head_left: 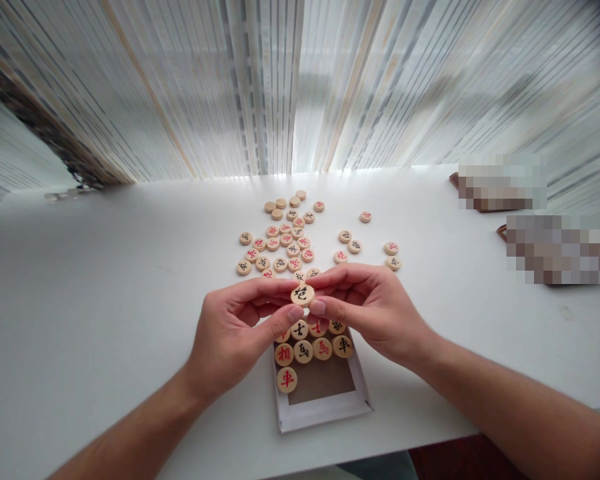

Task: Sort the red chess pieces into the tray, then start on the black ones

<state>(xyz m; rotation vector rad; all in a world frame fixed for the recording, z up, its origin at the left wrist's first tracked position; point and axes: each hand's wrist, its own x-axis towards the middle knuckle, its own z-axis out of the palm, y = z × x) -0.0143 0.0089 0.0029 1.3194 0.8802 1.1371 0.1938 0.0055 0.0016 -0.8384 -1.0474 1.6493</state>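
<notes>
With left hand (pixel 235 327) and right hand (pixel 380 313) close together, pinches one black-marked disc (pixel 301 294) by opposite edges, thumbs and forefingers parted only around it, and holds it over the far part of the shallow tray (pixel 325 381).

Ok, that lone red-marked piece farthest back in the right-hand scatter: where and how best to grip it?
The red-marked piece is likely best pinched by opposite sides of its rim, from above: it's a round disc lying flat, touching no neighbour.

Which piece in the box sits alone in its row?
The red-marked piece nearest the front-left corner of the box; the row behind holds four.
</notes>
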